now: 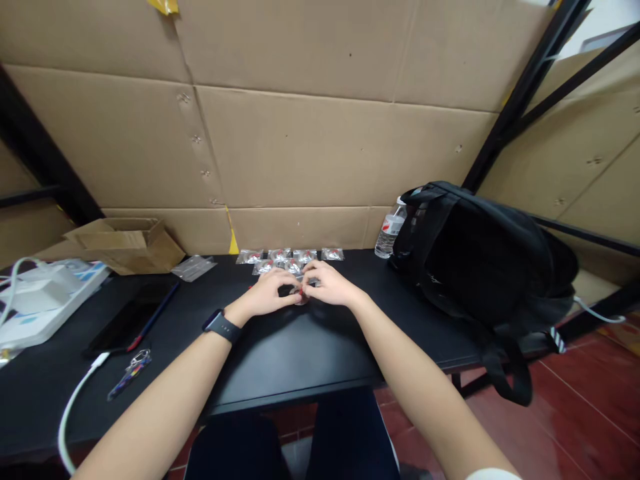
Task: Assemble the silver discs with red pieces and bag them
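Observation:
My left hand (270, 292), with a dark watch on its wrist, and my right hand (329, 283) meet at the middle of the black table (300, 353). Thumbs and fingertips of both close around a small clear, shiny item with a red part (301, 297). Its kind is too small to make out, and the fingers partly cover it. Just beyond the hands lie several flat clear packets (332, 254), each with something small and red inside. Some of the nearer ones are partly hidden by my fingers.
An open cardboard box (170, 253), clear plastic bags (194, 268), a phone (133, 317) on a white cable, a keychain (131, 373) and a power strip (55, 313) lie left. A water bottle (390, 233) and black backpack (490, 260) stand right. Cardboard (300, 147) walls the back.

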Demonstrator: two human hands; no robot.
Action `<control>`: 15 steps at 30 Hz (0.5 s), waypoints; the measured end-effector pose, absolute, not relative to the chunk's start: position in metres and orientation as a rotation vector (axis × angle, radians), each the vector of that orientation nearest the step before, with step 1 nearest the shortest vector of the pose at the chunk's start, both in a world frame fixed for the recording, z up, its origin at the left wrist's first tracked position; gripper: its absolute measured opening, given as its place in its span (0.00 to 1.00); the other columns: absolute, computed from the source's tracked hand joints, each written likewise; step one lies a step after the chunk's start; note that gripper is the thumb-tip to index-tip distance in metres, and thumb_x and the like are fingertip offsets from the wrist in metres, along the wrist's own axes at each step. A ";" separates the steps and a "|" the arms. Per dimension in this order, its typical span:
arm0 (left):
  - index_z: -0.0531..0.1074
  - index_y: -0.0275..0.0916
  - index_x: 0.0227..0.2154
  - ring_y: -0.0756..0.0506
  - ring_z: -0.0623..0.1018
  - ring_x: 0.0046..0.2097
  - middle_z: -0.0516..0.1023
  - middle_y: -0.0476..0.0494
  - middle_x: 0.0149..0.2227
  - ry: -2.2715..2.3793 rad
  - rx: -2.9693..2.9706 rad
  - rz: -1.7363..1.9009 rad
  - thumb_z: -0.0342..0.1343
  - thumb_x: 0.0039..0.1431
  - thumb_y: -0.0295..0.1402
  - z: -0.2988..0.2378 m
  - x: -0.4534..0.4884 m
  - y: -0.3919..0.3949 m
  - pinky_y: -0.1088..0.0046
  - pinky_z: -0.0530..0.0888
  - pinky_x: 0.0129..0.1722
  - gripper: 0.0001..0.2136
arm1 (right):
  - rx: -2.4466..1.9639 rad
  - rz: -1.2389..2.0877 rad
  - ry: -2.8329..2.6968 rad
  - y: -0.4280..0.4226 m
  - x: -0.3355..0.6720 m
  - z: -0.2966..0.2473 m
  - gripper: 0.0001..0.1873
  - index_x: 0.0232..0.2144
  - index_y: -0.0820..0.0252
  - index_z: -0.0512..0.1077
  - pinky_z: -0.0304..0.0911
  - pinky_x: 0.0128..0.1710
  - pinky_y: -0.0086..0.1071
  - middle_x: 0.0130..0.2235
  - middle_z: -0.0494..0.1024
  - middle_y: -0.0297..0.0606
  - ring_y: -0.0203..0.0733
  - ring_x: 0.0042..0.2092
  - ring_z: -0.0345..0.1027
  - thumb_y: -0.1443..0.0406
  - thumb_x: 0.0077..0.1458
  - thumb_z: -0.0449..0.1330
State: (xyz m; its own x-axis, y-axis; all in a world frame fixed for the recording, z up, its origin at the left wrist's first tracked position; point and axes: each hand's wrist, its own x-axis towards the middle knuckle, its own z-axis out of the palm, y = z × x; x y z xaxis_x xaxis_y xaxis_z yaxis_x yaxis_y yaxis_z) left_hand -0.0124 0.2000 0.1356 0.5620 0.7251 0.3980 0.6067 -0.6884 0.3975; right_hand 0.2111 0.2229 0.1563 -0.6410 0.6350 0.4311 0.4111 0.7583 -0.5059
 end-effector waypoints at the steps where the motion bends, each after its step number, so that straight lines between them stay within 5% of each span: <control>1: 0.81 0.47 0.40 0.41 0.77 0.49 0.83 0.45 0.44 1.161 2.585 0.808 0.55 0.65 0.42 0.135 -0.019 0.203 0.62 0.67 0.57 0.11 | -0.776 0.461 -2.328 0.216 0.212 0.163 0.02 0.29 0.59 0.78 0.62 0.56 0.43 0.46 0.74 0.42 0.47 0.51 0.68 0.68 0.55 0.65; 5: 0.82 0.47 0.37 0.38 0.77 0.49 0.84 0.43 0.42 1.582 2.517 0.873 0.54 0.63 0.37 0.134 -0.051 0.213 0.60 0.68 0.53 0.10 | -0.626 0.579 -2.207 0.156 0.215 0.181 0.04 0.35 0.55 0.78 0.62 0.59 0.40 0.49 0.77 0.41 0.45 0.53 0.71 0.64 0.60 0.63; 8: 0.83 0.49 0.35 0.36 0.77 0.48 0.84 0.44 0.40 1.686 2.547 0.664 0.61 0.56 0.37 0.134 -0.066 0.216 0.62 0.69 0.47 0.06 | -0.572 1.052 -2.649 0.092 0.216 0.145 0.11 0.41 0.46 0.80 0.70 0.51 0.32 0.45 0.82 0.33 0.42 0.48 0.77 0.58 0.54 0.67; 10: 0.83 0.49 0.34 0.37 0.78 0.46 0.84 0.45 0.38 1.689 2.565 0.595 0.62 0.54 0.35 0.133 -0.066 0.216 0.64 0.69 0.45 0.06 | -0.828 1.138 -2.832 0.059 0.219 0.099 0.11 0.37 0.41 0.82 0.73 0.39 0.30 0.42 0.84 0.30 0.44 0.44 0.80 0.58 0.48 0.68; 12: 0.82 0.48 0.34 0.40 0.80 0.42 0.84 0.46 0.35 1.662 2.585 0.558 0.61 0.53 0.32 0.131 -0.061 0.215 0.66 0.69 0.42 0.07 | -1.025 1.079 -2.855 0.041 0.230 0.052 0.14 0.39 0.38 0.82 0.75 0.39 0.36 0.46 0.84 0.33 0.50 0.47 0.80 0.60 0.50 0.63; 15: 0.80 0.46 0.29 0.41 0.80 0.38 0.83 0.46 0.31 1.621 2.591 0.561 0.58 0.54 0.29 0.129 -0.051 0.213 0.68 0.68 0.39 0.07 | -1.587 0.865 -2.707 0.041 0.264 0.004 0.26 0.52 0.50 0.79 0.68 0.55 0.55 0.56 0.79 0.48 0.64 0.58 0.72 0.62 0.49 0.61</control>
